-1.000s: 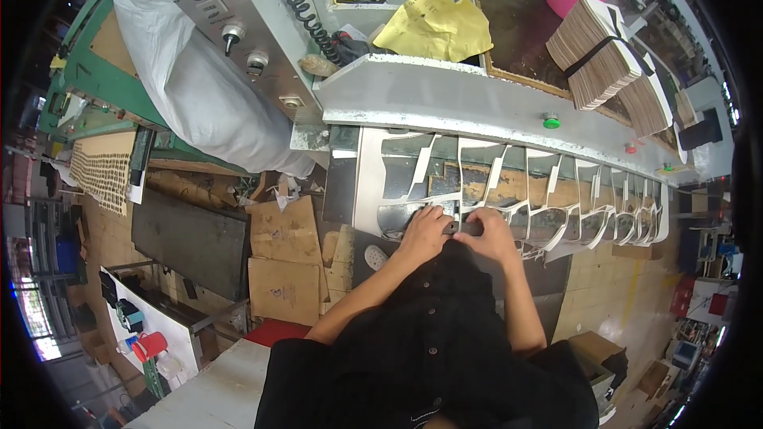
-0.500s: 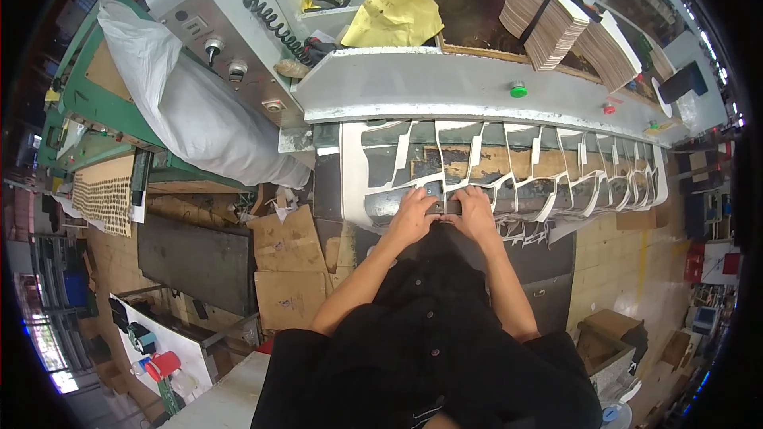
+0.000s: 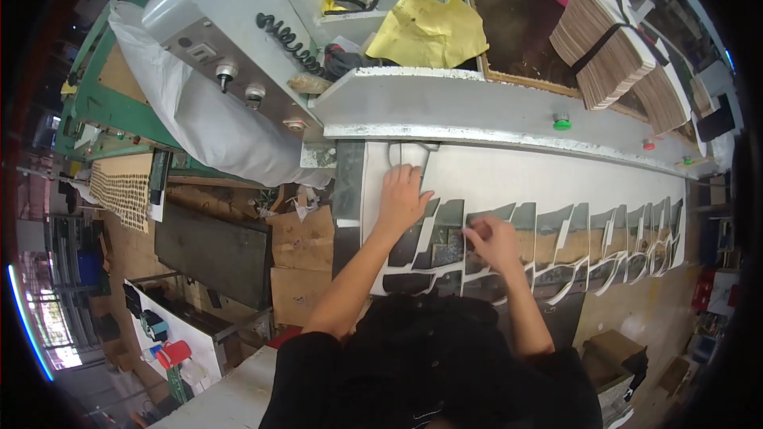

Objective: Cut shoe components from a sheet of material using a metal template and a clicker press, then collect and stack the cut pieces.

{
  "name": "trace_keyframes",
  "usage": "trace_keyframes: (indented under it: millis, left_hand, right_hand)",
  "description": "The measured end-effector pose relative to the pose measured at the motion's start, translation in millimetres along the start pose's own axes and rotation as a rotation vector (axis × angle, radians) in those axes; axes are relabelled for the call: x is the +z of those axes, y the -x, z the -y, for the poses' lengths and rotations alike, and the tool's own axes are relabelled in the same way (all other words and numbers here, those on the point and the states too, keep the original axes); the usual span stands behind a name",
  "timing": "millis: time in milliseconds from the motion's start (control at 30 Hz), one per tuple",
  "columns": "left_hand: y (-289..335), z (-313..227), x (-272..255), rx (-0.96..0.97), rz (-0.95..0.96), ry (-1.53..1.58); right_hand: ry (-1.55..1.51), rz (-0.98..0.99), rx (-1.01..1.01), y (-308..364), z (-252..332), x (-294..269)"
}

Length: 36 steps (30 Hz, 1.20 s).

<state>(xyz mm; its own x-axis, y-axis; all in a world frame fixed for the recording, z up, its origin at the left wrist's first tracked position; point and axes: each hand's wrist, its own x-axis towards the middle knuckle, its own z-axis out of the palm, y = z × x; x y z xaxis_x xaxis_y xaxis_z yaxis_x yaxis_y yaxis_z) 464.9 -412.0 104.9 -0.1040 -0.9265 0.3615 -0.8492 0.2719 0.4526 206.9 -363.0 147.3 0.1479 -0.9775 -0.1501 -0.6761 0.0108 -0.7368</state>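
A long white sheet (image 3: 548,171) lies across the machine bed, with a row of cut-out openings along its near part and an uncut band behind them. At the sheet's far left corner sits a cutting die (image 3: 430,160), a thin-walled outline shape. My left hand (image 3: 401,200) is on this die, its fingers over the near part and covering some of it, thumb out to the right. Above the openings, my right hand (image 3: 494,243) has its fingers curled in, thumb and forefinger close to a thin white strip. Whether it pinches anything is hidden.
A grey machine beam (image 3: 477,111) with a green button (image 3: 562,121) runs behind the sheet. Yellow paper (image 3: 429,32) and a strapped stack of pale pieces (image 3: 604,48) lie on top. White sheeting (image 3: 199,111) hangs at left. Cardboard (image 3: 302,242) is on the floor.
The sheet has come toward me, exposing its uncut far band. My hands, together at its near edge before, are now apart: the left farther away at the die, the right over the openings.
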Motion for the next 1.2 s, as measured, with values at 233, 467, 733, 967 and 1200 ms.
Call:
trace_keyframes:
  millis: [233, 467, 733, 967, 1200]
  left_hand:
    - [-20, 24, -25, -0.023, 0.458, 0.237]
    - [-65, 13, -89, 0.480, 0.689, -0.013]
    - [6, 20, -19, 0.012, 0.264, 0.380]
    - [80, -8, 30, -0.304, -0.027, 0.443]
    - [84, -8, 53, -0.368, -0.234, 0.367]
  right_hand:
    - [-0.100, -0.062, -0.051, -35, -30, 49]
    - [-0.626, -0.395, -0.243, -34, -79, 54]
    - [0.215, -0.084, -0.494, -67, -59, 14]
    - [0.215, -0.097, -0.423, -74, -73, 45]
    - [0.137, -0.150, -0.367, -79, -62, 48]
